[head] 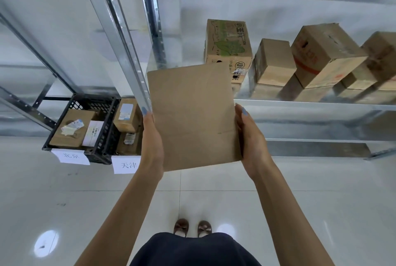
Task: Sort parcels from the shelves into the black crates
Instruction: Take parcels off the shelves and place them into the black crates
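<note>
A: What do you hold now?

B: I hold 1 flat brown parcel (192, 115) in front of me, above the white floor (300, 201). My left hand (150, 137) grips its left edge and my right hand (250, 139) grips its right edge. The fingers are closed around the sides, and the plain face of the parcel looks up to me. I see no label on this face.

A: Where are the crates?

B: 2 black crates stand on the floor to my left, touching each other, partly under the metal shelf post (128, 51). The left crate (70, 145) has a white paper sign (71, 156) on its front; the characters on it are too blurred for me to read. Inside it lie a brown box with stickers (70, 128) and a white packet (93, 132) just beside it. The right crate (111, 135) has a sign (126, 165) that reads 天津. It holds 2 brown boxes, 1 with a blue-white label (126, 116) resting on top of the other. My left hand covers part of this crate.

A: And the shelf?

B: The shelf (300, 105) is behind the parcel and to my right. On it stand some cardboard boxes: 1 with green print (227, 40), a smaller plain one (274, 62) just beside it, and 1 with red print (325, 53), which is tilted and rests upon other boxes. At the right edge there is 1 more box (381, 55), cut off by the frame.
</note>
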Demonstrator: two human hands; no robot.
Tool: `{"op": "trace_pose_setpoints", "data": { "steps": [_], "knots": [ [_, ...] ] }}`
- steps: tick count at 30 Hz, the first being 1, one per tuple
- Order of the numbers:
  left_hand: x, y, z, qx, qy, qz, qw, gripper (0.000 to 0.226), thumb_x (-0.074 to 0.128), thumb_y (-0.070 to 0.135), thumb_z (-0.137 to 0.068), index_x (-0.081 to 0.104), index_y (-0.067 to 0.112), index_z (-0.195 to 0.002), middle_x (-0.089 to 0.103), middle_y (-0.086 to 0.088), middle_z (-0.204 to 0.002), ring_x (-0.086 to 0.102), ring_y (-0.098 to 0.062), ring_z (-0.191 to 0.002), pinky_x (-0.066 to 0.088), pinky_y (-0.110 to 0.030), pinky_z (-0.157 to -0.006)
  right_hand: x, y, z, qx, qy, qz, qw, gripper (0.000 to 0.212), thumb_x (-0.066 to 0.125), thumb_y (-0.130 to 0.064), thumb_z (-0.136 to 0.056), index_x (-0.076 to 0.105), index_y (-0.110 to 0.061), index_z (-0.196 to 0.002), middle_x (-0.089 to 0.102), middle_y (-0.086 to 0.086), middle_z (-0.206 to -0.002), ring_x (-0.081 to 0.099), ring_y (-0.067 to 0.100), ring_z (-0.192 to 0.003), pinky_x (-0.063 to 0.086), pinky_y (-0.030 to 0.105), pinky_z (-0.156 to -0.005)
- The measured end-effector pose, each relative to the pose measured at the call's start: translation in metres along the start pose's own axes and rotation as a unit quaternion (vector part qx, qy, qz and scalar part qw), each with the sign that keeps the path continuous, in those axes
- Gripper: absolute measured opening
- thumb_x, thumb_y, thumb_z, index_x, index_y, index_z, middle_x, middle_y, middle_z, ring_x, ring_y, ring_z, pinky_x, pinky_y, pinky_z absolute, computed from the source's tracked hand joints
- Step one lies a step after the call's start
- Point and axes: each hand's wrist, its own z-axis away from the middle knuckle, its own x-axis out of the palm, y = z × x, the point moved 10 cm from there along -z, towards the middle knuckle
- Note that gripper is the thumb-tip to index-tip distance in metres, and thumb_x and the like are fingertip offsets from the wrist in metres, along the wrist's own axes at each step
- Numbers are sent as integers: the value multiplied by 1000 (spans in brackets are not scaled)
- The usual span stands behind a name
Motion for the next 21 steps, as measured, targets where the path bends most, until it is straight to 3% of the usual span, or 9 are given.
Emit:
{"op": "trace_pose_setpoints", "data": {
  "steps": [3, 7, 9, 11, 14, 16, 17, 19, 21],
  "knots": [
    [-1, 4, 3, 36, -25, -8, 999, 64, 21, 63, -97, 63, 24, -124, 68, 1, -121, 63, -18, -114, 48, -42, -100, 4, -2, -2, 7, 16, -39, 999, 48, 35, -49, -102, 33, -40, -148, 39, -24, -149, 50, 4, -124, 42, 27, -93],
    [-19, 3, 3, 114, -19, -29, 993, 41, 22, 46, -103, 52, 34, -129, 57, 16, -127, 49, 4, -120, 29, -30, -115, 6, -5, -8, 16, 39, -78, 996, 55, 28, -62, -97, 32, -41, -148, 36, -19, -153, 44, 18, -135, 40, 46, -102],
    [-16, -4, 5, 141, -50, -61, 987, 35, 21, 38, -103, 33, 35, -136, 43, 28, -131, 39, 22, -118, 24, -18, -114, 8, -2, -10, 33, 46, -70, 996, 60, 21, -69, -95, 48, -40, -138, 59, -10, -137, 58, 16, -123, 43, 47, -104],
    [-7, -3, 11, 164, -84, -76, 980, 33, 18, 27, -106, 22, 36, -137, 33, 33, -135, 33, 30, -119, 23, -9, -111, 7, -2, -8, 40, 78, -59, 994, 60, 21, -70, -95, 66, -35, -113, 76, -11, -97, 71, 9, -91, 55, 32, -83],
    [-1, 10, 2, 146, -102, -28, 984, 39, 17, 36, -107, 38, 38, -140, 48, 17, -143, 43, 3, -131, 28, -28, -116, 3, 4, -9, 35, 84, -65, 994, 56, 24, -66, -96, 68, -32, -91, 75, -12, -75, 71, 4, -69, 50, 26, -70],
    [6, 24, -3, 123, -133, 2, 983, 50, 14, 41, -107, 28, 24, -152, 38, -8, -152, 34, -25, -142, 25, -48, -118, 2, 5, -11, 22, 71, -85, 994, 55, 23, -62, -98, 67, -30, -91, 75, -12, -73, 71, 3, -67, 49, 27, -70],
    [6, 26, -7, 92, -135, 12, 986, 54, 14, 49, -105, 27, 26, -152, 40, -6, -152, 37, -27, -141, 28, -51, -116, 2, 7, -12, 21, 63, -98, 993, 55, 23, -60, -99, 67, -29, -95, 76, -11, -77, 72, 4, -72, 50, 27, -73],
    [1, 22, -13, 2, -107, 25, 994, 61, 17, 64, -97, 45, 34, -143, 64, 7, -129, 61, -14, -118, 45, -42, -102, 5, 9, -13, 18, 47, -106, 993, 56, 21, -59, -100, 66, -27, -109, 76, -8, -91, 71, 10, -90, 53, 30, -81],
    [-3, 19, -13, -33, -91, 22, 995, 59, 24, 66, -95, 67, 28, -110, 76, 9, -84, 72, -7, -74, 53, -32, -72, 10, 11, -13, 10, 30, -102, 994, 55, 20, -57, -100, 63, -27, -117, 76, -7, -95, 71, 10, -93, 54, 29, -82]
  ]
}}
